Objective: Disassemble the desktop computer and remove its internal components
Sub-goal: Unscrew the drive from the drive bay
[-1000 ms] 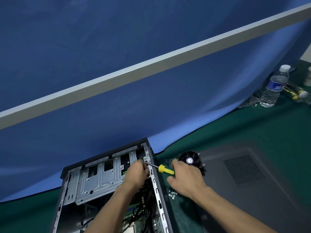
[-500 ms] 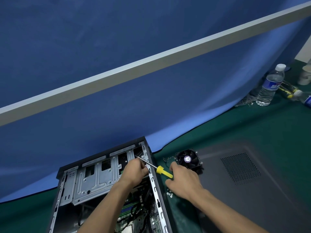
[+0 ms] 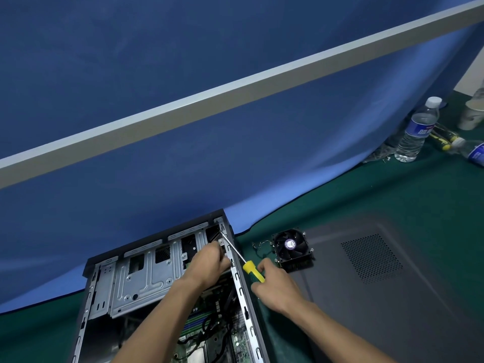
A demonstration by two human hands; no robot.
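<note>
Screwdriver (image 3: 252,271) gripped by right hand (image 3: 275,286), tip at case (image 3: 167,273) corner; left hand (image 3: 209,263) grip unclear. Slip likely if tip angled.

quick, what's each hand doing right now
Left hand: inside the computer case, fingers curled; what it grips is hidden.
Right hand: holding the yellow-handled screwdriver.

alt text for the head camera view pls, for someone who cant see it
A person's right hand grips a yellow-handled screwdriver, its tip at the upper corner of an open black desktop computer case, while the left hand reaches inside. A removed black cooling fan and grey vented side panel lie on the green table cloth.
</note>
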